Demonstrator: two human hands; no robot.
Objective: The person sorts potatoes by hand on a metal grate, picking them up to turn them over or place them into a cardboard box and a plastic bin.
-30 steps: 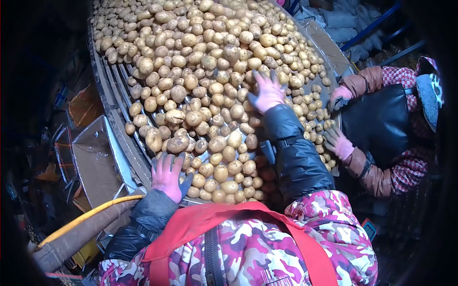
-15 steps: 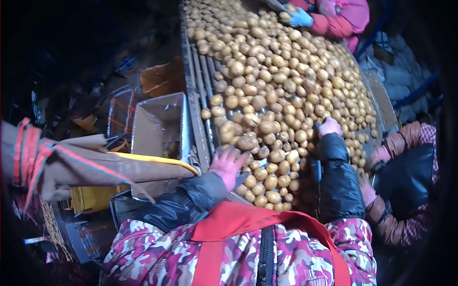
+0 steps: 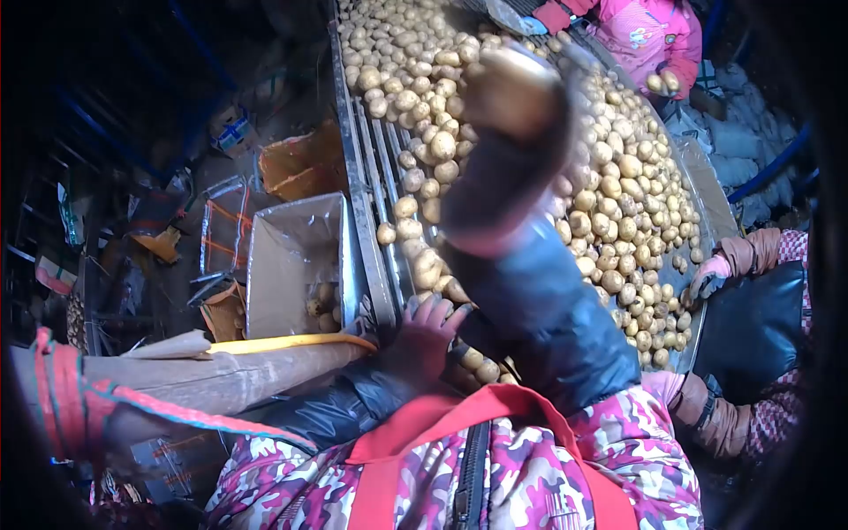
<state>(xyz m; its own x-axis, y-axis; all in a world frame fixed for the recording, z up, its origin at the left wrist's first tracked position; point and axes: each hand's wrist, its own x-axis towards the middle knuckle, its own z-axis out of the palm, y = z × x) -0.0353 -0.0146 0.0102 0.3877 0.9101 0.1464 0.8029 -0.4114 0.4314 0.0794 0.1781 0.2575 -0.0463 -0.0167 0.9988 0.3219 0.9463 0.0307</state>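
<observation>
Many potatoes (image 3: 632, 168) lie spread over a slatted metal table (image 3: 375, 177). My left hand (image 3: 430, 325), in a pink glove, rests with its fingers apart at the near left edge of the potatoes. My right arm reaches up across the middle of the pile. At its end my right hand (image 3: 512, 106) is smeared by motion above the potatoes. A brownish blurred shape shows there, and I cannot make out the fingers or what they may hold.
Left of the table stands an open carton (image 3: 296, 265) with some potatoes inside. A wrapped pole (image 3: 230, 375) with red tape crosses the lower left. One co-worker (image 3: 640, 40) at the top holds potatoes; another's gloved hand (image 3: 709, 276) is at the right edge.
My right hand has swung up and left from the right side of the pile. My left hand has barely moved. The top co-worker's hands have parted, one now holding potatoes at the right.
</observation>
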